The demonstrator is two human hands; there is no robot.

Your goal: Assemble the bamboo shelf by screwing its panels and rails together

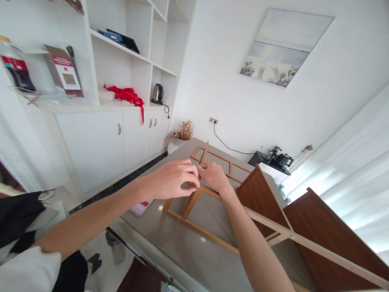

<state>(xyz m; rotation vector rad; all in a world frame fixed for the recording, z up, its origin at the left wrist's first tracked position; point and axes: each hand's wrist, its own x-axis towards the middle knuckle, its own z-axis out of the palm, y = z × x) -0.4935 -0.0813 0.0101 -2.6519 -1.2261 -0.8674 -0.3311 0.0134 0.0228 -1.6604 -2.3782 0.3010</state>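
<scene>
A light-brown wooden frame (209, 237) with dark-brown panels (264, 194) lies on its side on the grey table (158, 227). A narrow slat (191, 205) crosses it at a slant. My left hand (174, 178) reaches in from the left, its fingers curled and the thumb bent toward them, the tips closed at the slat. Right beside it, my right hand (214, 175) is closed in a pinch at the same joint. A small metallic glint shows at its fingertips, but what it grips is too small to name. Both hands partly cover the joint.
A pink-edged phone (141, 207) lies on the table left of the frame. Behind the table are a dried plant (184, 130) and a black stand (275, 162) with a kettle. White cabinets (100, 150) line the left, and a white curtain (343, 194) hangs at the right.
</scene>
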